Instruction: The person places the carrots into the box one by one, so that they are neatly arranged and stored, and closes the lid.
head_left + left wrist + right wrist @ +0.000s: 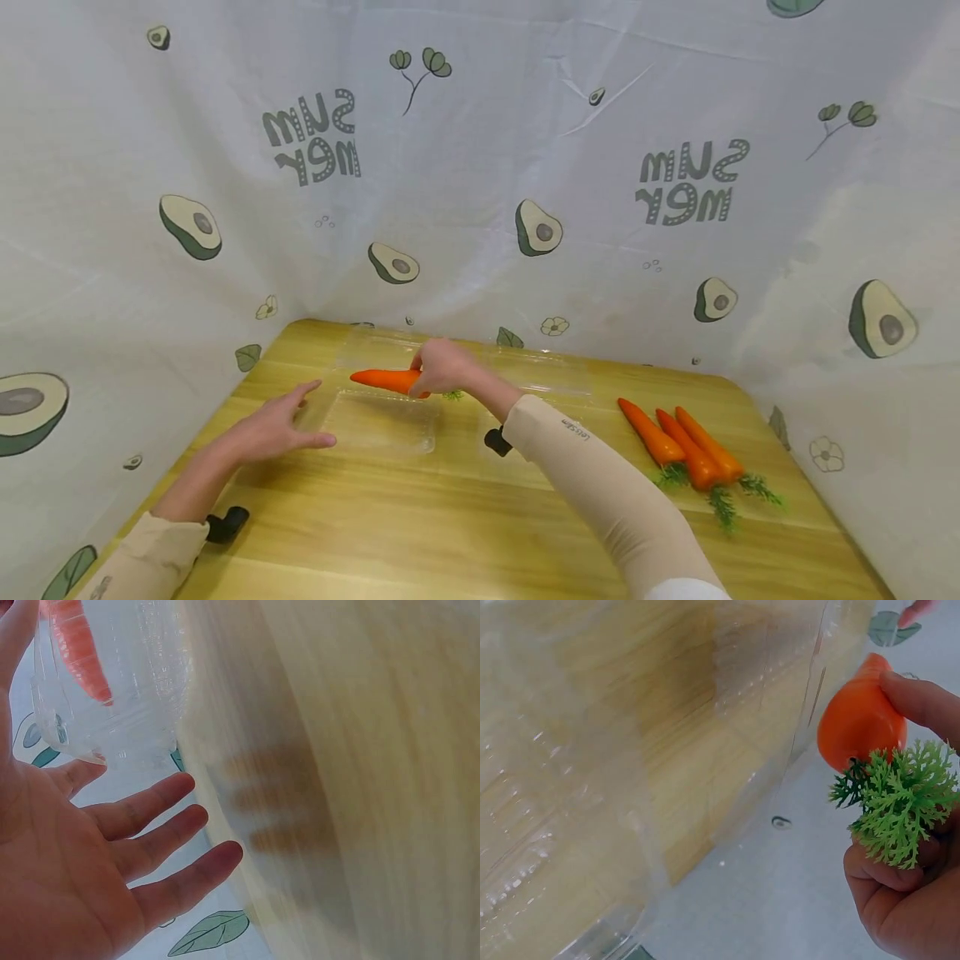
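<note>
The carrot (384, 380) is in the right hand (444, 367), whose thumb and fingers grasp it by the thick end. Its long axis runs left to right, with the slim tip pointing left and the greens (452, 395) coming out on the right, beyond the fingers. In the head view it lies across the far edge of the left box (378, 421); whether it touches the plastic I cannot tell.

The carrot is a smooth, glossy orange cone, rounded at the thick end, and the greens are frilly and finely branched, some dark, some bright. The left box is thin, clear and shallow, its rim ribbed and shiny. The left hand (272, 429) is empty, just left of that box, fingers extended and thumb spread apart from them.

A right box (543, 371), of the same clear plastic, is partly hidden by the right forearm. On the right, three loose carrots (684, 450) lie close together, tips toward the far left, leafy tops toward the near right. The table (450, 525) has pale yellow wood grain; behind it hangs a wrinkled white cloth (465, 183) printed with avocados.
</note>
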A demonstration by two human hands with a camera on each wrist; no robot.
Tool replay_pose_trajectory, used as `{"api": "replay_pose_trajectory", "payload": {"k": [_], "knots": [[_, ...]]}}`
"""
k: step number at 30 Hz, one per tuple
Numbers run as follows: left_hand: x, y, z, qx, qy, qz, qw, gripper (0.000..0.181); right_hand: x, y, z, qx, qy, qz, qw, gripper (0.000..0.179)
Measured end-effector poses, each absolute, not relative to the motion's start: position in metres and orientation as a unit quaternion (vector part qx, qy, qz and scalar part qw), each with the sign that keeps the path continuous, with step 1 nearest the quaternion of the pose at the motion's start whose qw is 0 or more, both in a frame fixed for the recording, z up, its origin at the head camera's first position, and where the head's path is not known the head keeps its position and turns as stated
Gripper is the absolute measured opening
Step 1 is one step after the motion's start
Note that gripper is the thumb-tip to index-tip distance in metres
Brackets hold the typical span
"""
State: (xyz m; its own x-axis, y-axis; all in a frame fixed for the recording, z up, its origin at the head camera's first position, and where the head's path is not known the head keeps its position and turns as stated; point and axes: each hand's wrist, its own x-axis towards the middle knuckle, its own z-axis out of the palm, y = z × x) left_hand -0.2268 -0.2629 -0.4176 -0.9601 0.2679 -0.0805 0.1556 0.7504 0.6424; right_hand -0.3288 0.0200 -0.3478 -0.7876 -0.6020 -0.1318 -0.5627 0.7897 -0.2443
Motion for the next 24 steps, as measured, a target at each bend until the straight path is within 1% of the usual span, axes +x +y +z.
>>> {"api": "replay_pose_trajectory", "payload": {"k": [5,8,13,20,24], "knots": [[-0.226,-0.263,-0.417,0.114,0.934,0.328,0.082,0.109,-0.328,0.005,-0.355,-0.317,0.942,-0.065,0.093,0.013],[-0.226,-0.263,-0.417,0.114,0.934,0.327,0.085,0.109,-0.328,-0.002,-0.362,-0.316,0.943,-0.034,0.094,0.012],[-0.225,-0.262,-0.418,0.114,0.933,0.33,0.093,0.109,-0.328,-0.012,-0.371,-0.313,0.944,-0.006,0.103,0.017],[-0.224,-0.261,-0.417,0.12,0.931,0.331,0.092,0.107,-0.331,-0.017,-0.378,-0.298,0.948,0.005,0.111,0.029],[-0.224,-0.26,-0.416,0.12,0.93,0.334,0.096,0.107,-0.332,-0.019,-0.381,-0.29,0.951,0.017,0.106,0.025]]}}
